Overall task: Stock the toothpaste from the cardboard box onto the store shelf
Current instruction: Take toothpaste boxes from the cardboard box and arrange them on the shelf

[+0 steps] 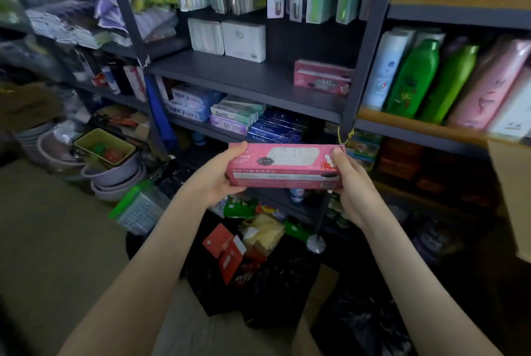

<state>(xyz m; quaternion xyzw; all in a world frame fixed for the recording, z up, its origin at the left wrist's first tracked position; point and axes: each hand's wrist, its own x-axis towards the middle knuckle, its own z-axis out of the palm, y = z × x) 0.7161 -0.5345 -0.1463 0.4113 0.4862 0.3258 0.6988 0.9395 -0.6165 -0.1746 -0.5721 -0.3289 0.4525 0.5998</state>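
I hold a long pink toothpaste box (284, 166) level in front of the shelving, in front of and below the dark grey shelf (244, 80). My left hand (221, 174) grips its left end and my right hand (349, 180) grips its right end. A small stack of matching pink toothpaste boxes (321, 77) sits at the right end of that shelf, against the upright post. Part of a cardboard box (511, 192) shows at the right edge of the view; its inside is hidden.
Two white boxes (230, 38) stand at the back left of the same shelf. Blue, green and purple toothpaste cartons (244, 118) fill the shelf below. Green and pink bottles (431, 80) line the right-hand unit. Basins (112, 174), bags and packets crowd the floor below.
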